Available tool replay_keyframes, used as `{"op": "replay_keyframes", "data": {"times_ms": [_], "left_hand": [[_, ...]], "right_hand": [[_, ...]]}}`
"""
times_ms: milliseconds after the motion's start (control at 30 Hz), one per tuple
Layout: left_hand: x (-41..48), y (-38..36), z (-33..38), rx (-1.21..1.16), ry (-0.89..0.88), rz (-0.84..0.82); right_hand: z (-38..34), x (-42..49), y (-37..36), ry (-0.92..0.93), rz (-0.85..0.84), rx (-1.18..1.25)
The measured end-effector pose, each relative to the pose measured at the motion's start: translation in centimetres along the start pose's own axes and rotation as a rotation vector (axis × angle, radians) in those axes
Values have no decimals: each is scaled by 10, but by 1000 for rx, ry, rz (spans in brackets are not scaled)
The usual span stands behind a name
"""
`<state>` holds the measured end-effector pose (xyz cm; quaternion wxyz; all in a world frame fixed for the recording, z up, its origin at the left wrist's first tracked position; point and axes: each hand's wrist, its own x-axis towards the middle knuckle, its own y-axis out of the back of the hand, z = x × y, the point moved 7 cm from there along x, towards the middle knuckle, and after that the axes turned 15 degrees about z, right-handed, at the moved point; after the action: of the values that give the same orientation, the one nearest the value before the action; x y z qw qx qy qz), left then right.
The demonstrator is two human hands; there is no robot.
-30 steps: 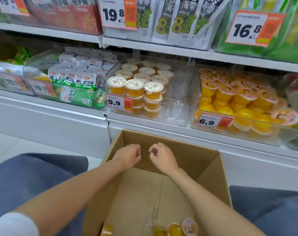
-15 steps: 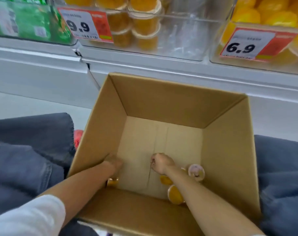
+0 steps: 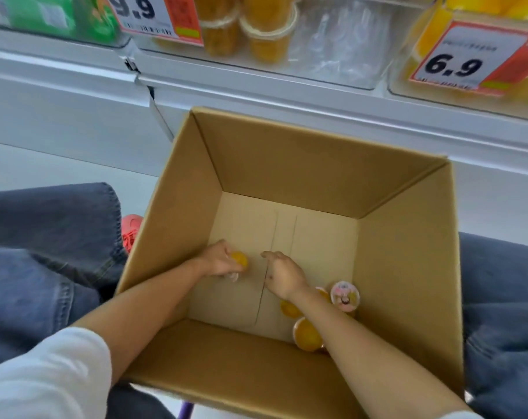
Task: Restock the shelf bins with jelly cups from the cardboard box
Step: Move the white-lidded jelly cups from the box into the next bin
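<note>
An open cardboard box (image 3: pixel 407 267) stands between my knees, below the shelf. Inside it, my left hand (image 3: pixel 217 261) grips a yellow jelly cup (image 3: pixel 239 261) above the box floor. My right hand (image 3: pixel 282 275) hovers beside it with fingers loosely bent and holds nothing. Three more jelly cups lie in the near right corner: one with a pink printed lid (image 3: pixel 345 296), one yellow cup (image 3: pixel 308 334) on its side, and another (image 3: pixel 289 308) partly hidden under my right wrist. A clear shelf bin (image 3: pixel 332 46) above holds stacked orange jelly cups (image 3: pixel 265 28) on its left.
A second bin (image 3: pixel 413 65) of yellow cups with a 6.9 price tag (image 3: pixel 468 58) sits at the upper right. A 9.9 tag (image 3: pixel 154 16) hangs on the middle bin. Green packets (image 3: pixel 54 16) fill the left bin. My jeans-covered knees (image 3: pixel 45 237) flank the box, and a red shoe (image 3: pixel 130 231) shows left.
Both hands went from the box's rim down to its floor as my view tilted downward. My left hand has taken hold of a yellow cup from the near left corner and lifted it.
</note>
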<state>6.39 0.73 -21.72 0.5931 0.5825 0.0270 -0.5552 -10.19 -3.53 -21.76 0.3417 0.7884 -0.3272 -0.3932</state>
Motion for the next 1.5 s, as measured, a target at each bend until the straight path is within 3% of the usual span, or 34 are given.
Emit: {"op": "replay_keyframes", "data": {"times_ms": [100, 200, 367, 467, 533, 600, 733, 800, 1000, 1233, 1333, 1500], "left_hand": [[-8, 15, 37, -313, 54, -49], [-23, 36, 72, -429, 38, -101], [-52, 111, 116, -516, -148, 101], [-85, 168, 142, -489, -386, 233], [-116, 212, 159, -433, -546, 425], [-146, 263, 169, -393, -630, 730], [-192, 349, 172, -288, -688, 1344], [-193, 375, 172, -144, -692, 1515], [-144, 414, 177, 80, -790, 1612], [-117, 422, 180, 25, -1046, 1650], [-115, 423, 180, 5, -1058, 1684], [-114, 423, 178, -7, -1053, 1731]], "right_hand": [[-23, 2, 33, 135, 166, 75], [-38, 4, 75, 149, 373, 182], [-66, -11, 159, 144, 614, 316], [-96, -30, 213, 189, 664, 406], [-122, -40, 249, 266, 719, 373], [-148, -43, 283, 321, 805, 334], [-196, -43, 342, 394, 964, 364], [-217, -40, 367, 432, 1009, 394], [-267, 15, 428, 424, 1118, 288], [-298, 136, 465, 219, 979, 389], [-306, 172, 474, 104, 947, 206], [-325, 201, 487, 272, 1068, 215]]}}
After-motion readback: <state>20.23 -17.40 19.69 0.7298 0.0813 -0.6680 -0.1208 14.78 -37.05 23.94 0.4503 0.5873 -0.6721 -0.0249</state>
